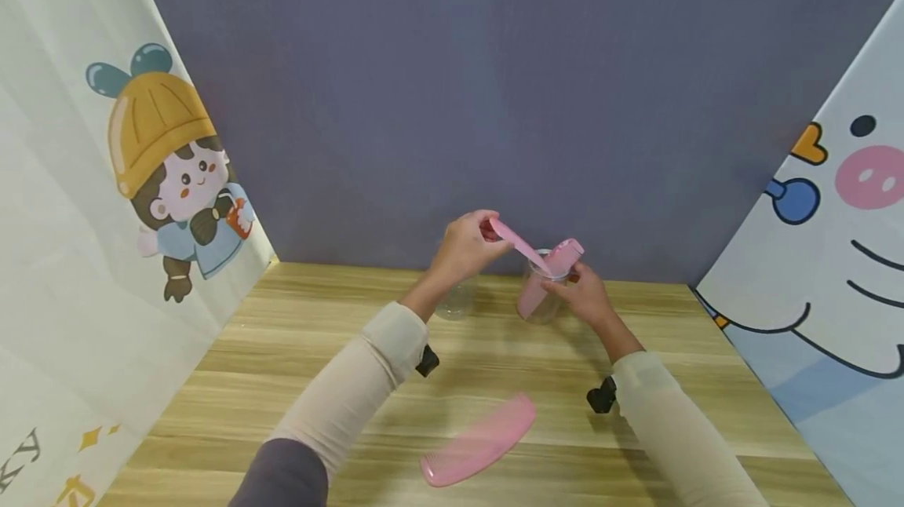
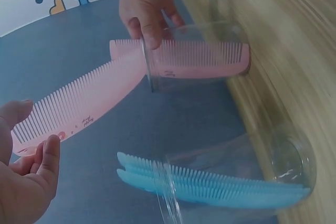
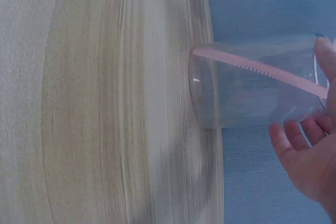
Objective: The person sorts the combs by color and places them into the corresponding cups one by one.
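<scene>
My left hand (image 1: 469,244) pinches one end of a pink comb (image 2: 86,100). The comb slants down, its far end at the mouth of a clear plastic jar (image 3: 252,106). Inside that jar leans another pink comb (image 2: 202,69), its top end sticking out past the rim. My right hand (image 1: 586,293) grips the jar near its rim, thumb on one side and fingers on the other. A second clear jar (image 1: 455,303) stands to the left, mostly behind my left wrist in the head view. It holds blue combs (image 2: 215,187), seen in the left wrist view.
A further pink comb (image 1: 480,444) lies on the wood-grain table (image 1: 339,428) near the front. Behind the jars rises a grey-blue panel (image 1: 424,99). Printed cartoon curtains flank the table at left (image 1: 63,256) and right (image 1: 847,271).
</scene>
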